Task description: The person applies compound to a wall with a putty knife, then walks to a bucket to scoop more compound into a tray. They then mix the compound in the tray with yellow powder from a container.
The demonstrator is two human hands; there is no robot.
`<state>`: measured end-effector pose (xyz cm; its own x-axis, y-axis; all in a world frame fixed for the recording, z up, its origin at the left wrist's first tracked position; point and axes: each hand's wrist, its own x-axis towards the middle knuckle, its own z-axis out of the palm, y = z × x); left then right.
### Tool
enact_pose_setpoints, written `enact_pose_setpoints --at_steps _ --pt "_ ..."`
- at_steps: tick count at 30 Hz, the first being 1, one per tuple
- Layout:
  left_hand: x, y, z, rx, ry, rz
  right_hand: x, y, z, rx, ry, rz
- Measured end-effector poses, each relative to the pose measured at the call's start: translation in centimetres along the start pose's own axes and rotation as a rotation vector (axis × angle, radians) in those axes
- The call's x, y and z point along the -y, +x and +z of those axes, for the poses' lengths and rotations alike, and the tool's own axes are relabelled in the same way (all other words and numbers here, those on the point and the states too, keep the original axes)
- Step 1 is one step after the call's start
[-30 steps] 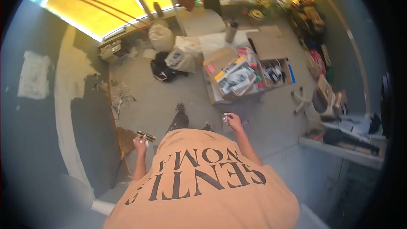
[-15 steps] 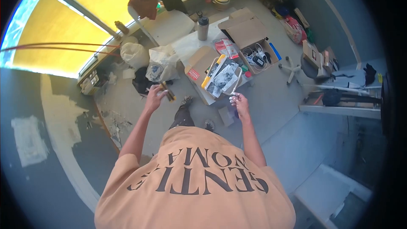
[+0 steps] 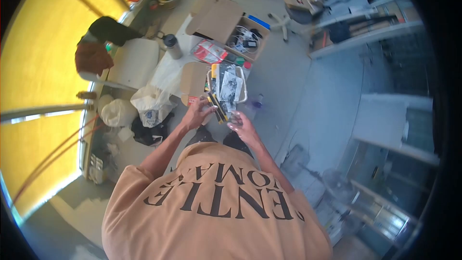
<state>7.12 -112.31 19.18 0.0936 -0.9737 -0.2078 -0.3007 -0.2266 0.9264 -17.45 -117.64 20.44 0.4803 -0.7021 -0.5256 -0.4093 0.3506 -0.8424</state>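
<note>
My left hand (image 3: pixel 198 114) is closed around narrow black-and-yellow tools (image 3: pixel 217 108), held at a slant in front of me. Close to their lower end, my right hand (image 3: pixel 243 127) has its fingers bent together; what they pinch is too small to make out. Just beyond both hands lies a white-rimmed container (image 3: pixel 245 86). In it are flat grey pieces (image 3: pixel 231 86) speckled with white, and a yellow-edged piece (image 3: pixel 214 72). White smears show on my right fingers.
An open cardboard box (image 3: pixel 260 31) with cables stands beyond, near a red-and-white packet (image 3: pixel 210 51). A grey bottle (image 3: pixel 172 46) stands left of them. White plastic bags (image 3: pixel 150 105) lie at left, near a white chair (image 3: pixel 134 62). A shelf (image 3: pixel 365 29) is at far right.
My hands have come together in front of the container, the left carrying the black-and-yellow tools. My right hand has left the looped wire handle it was at. The view has turned right.
</note>
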Motion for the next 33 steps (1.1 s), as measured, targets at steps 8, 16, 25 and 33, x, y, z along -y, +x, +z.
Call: enact_pose_setpoints --at_steps 8,16,25,33 --pt "-1.6 2.6 5.3 0.176 -0.585 -0.236 0.3 -2.4 1.2 0.194 0.772 -0.073" --pt "-3.4 2.9 5.6 0.089 0.007 0.207 -1.4 -2.3 -0.3 -0.171 0.681 -0.197" --pt "6.0 4.1 2.6 0.110 0.123 0.187 -2.5 -9.9 -8.4 -0.484 0.710 -0.424" --pt "12.7 4.5 -4.1 0.079 -0.350 -0.489 -12.0 -16.9 -13.1 -0.636 1.376 -0.374"
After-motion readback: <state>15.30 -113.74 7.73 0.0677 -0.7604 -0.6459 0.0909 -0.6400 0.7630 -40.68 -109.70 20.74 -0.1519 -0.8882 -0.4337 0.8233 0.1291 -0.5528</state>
